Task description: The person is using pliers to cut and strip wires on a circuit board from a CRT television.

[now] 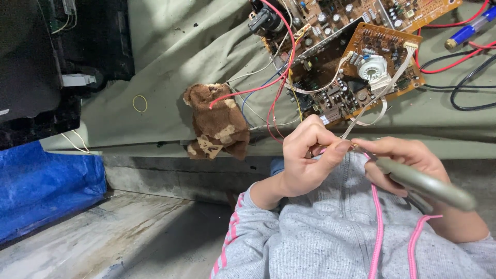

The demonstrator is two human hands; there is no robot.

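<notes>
- The flat white ribbon cable (368,106) runs from the orange circuit board (385,57) down to the grip of the left hand (305,155); its free end is pinched between thumb and bent forefinger.
- The right hand (400,160) is closed on a tool with grey-green handles (429,186); its tip meets the cable end right at the left grip. The tip itself is too small to make out.
- Both hands are held close together over the person's grey hooded top with pink cords (378,227), touching or nearly so at the fingertips.
- Just above the grip lies the open chassis with a second, larger circuit board (330,15), red wires (281,77) looping from it over the green cloth (170,51) covering the tabletop.
- Beside the left grip, further out, a brown stained rag (217,124) lies at the tabletop edge; a yellow rubber band (140,103) lies beyond it.
- Well beyond the right grip, a blue pen-like tool (467,32) rests among red and black leads.
- Far out past the left hand: a black casing (46,57) and a blue tarpaulin (46,181).
</notes>
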